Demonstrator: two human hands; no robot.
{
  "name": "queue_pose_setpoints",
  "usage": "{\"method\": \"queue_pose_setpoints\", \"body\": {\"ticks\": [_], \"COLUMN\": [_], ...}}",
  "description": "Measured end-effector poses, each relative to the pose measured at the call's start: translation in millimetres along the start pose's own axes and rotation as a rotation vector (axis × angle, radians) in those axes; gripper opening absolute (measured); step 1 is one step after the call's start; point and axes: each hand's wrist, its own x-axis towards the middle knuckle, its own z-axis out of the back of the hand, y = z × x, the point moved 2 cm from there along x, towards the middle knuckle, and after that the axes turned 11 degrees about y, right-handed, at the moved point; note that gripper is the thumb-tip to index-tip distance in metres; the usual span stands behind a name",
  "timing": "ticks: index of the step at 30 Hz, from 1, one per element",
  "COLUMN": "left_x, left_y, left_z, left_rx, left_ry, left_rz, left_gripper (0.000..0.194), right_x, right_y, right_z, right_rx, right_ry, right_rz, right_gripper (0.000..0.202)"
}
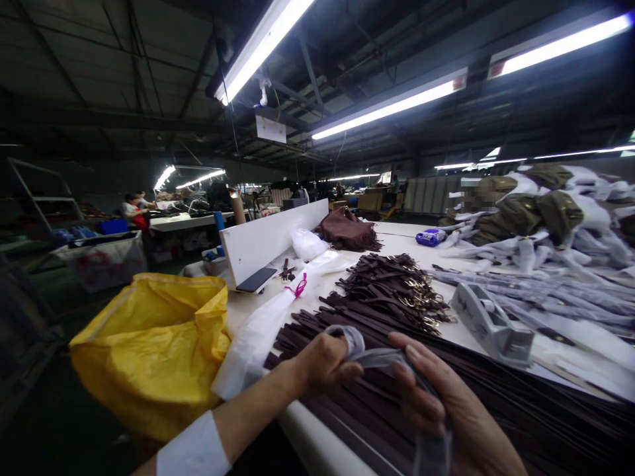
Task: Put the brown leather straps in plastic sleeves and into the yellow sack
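Observation:
A pale grey, partly see-through strip (380, 357) runs between my two hands above the table. My left hand (325, 362) is closed around one end, and a loop of the strip stands up over the fist. My right hand (446, 390) holds the strip between thumb and fingers, and a length of it hangs below the palm, blurred. Beneath both hands lie many long dark brown straps (342, 423), laid side by side. Beyond them sits a pile of brown straps with gold-coloured metal clasps (421, 301).
A yellow sack (153, 350) stands open left of the table. A grey tape dispenser (491, 324), wrapped straps (546, 291) and olive bags (516, 215) lie right. A phone (256, 279) rests by a white upright board (272, 241). Clear plastic (253, 344) drapes over the near edge.

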Motion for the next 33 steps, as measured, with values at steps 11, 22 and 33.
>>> {"method": "queue_pose_setpoints", "body": {"ticks": [11,22,33], "left_x": [-50.8,0.3,-5.0], "left_y": [-29.4,-40.0,18.4], "left_z": [-28.4,35.3,-26.7], "left_rx": [-1.098,-0.890,0.318], "left_ry": [0.009,-0.352,0.345], "left_rz": [0.397,0.034,-0.013], "left_gripper": [0.062,0.048,0.038], "right_x": [36.7,2.5,-8.2], "right_y": [-54.3,-131.6,-102.0], "right_z": [6.8,9.9,30.2], "right_rx": [-0.852,-0.558,0.058], "right_ry": [0.310,0.188,-0.033], "right_rz": [0.428,-0.035,-0.262], "right_gripper": [0.065,0.036,0.036]}}
